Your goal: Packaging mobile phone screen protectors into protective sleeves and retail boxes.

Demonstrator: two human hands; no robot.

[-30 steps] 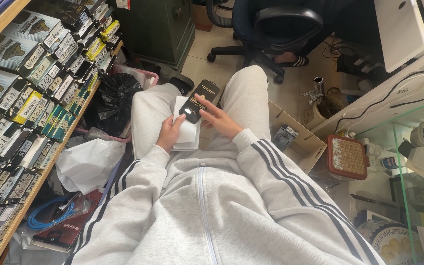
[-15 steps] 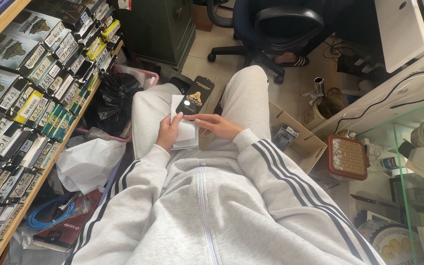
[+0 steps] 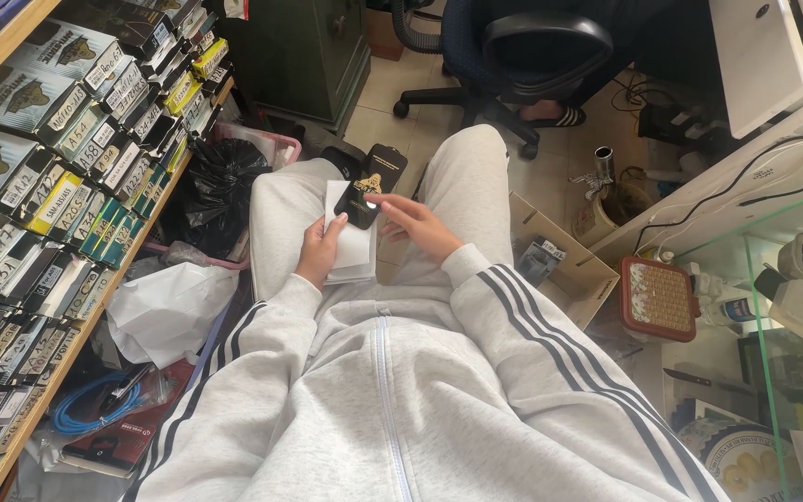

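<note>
1. Hands first: your left hand [image 3: 320,249] grips a stack of white packets [image 3: 353,244] on your lap; your right hand [image 3: 417,225] lies loosely open, fingertips touching the black packet [image 3: 370,184] at its 10 o'clock.
2. Slip risk: that black packet rests atop the stack, held lightly; I judge a nudge could send it toward the floor at 12 o'clock.
3. Tilt risk: the stack could fan apart if your grip loosens.
</note>
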